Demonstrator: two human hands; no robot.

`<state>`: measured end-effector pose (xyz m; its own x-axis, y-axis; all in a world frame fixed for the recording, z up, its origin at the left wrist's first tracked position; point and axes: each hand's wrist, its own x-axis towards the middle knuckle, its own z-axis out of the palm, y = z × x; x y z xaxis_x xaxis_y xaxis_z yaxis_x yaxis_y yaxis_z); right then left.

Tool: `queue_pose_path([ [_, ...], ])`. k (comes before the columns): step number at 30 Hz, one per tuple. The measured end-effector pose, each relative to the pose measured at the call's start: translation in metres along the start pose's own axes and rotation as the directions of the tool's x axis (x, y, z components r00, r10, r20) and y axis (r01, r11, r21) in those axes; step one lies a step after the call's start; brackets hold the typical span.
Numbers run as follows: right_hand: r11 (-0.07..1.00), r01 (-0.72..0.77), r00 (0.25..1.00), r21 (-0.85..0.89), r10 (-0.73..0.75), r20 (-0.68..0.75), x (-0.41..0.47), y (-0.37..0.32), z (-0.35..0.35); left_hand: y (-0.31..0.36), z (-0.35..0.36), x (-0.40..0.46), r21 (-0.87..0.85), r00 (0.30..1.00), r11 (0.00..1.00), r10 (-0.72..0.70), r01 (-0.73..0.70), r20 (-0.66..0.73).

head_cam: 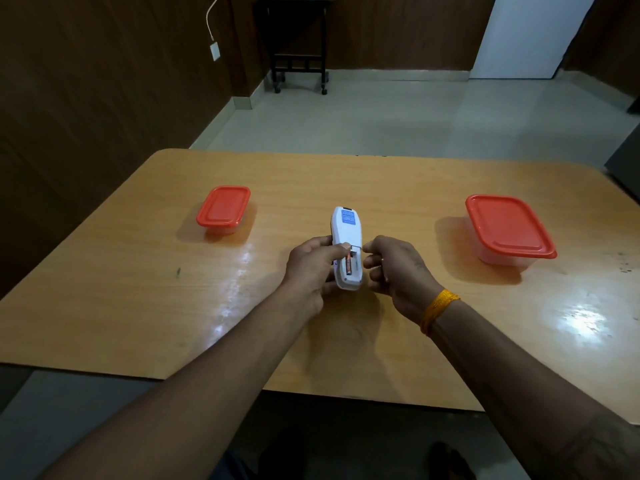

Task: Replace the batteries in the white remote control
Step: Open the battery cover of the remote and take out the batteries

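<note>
The white remote control (346,223) is held face down above the middle of the wooden table (138,306), its blue label toward the far end. Its battery bay is uncovered, and one orange battery (348,265) lies in the left slot. My left hand (311,268) grips the remote from the left, thumb pressing near the battery's top end. My right hand (394,268) sits against the remote's right side with fingers curled. Whether that hand holds anything is hidden from view. No battery cover shows anywhere.
A small clear box with a red lid (224,206) stands at the left of the table. A larger red-lidded box (507,227) stands at the right. Beyond the table are pale floor tiles and a black wheeled stand (299,46).
</note>
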<state>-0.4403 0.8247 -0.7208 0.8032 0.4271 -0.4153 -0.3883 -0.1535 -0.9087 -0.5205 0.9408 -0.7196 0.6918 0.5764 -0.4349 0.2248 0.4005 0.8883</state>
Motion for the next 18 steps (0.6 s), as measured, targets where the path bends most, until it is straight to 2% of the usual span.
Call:
queue_pose_path([
  [3, 0.987, 0.015, 0.999, -0.159, -0.010, 0.034, 0.004, 0.005, 0.000, -0.001, 0.000, -0.004, 0.020, 1.000, 1.000, 0.003, -0.004, 0.027],
  [6, 0.968, 0.083, 0.996, -0.235, -0.071, 0.057, 0.002, 0.006, 0.001, -0.001, -0.001, -0.006, 0.058, 1.000, 0.998, 0.005, -0.005, 0.007],
  [10, 0.958, 0.144, 0.989, -0.247, -0.134, 0.059, 0.000, 0.010, 0.005, -0.002, 0.001, -0.007, 0.107, 0.998, 0.994, -0.010, 0.016, -0.059],
  [18, 0.938, 0.220, 0.975, -0.268, -0.214, 0.051, 0.002, 0.017, 0.013, -0.002, 0.008, -0.010, 0.079, 0.970, 0.997, -0.005, 0.025, -0.242],
])
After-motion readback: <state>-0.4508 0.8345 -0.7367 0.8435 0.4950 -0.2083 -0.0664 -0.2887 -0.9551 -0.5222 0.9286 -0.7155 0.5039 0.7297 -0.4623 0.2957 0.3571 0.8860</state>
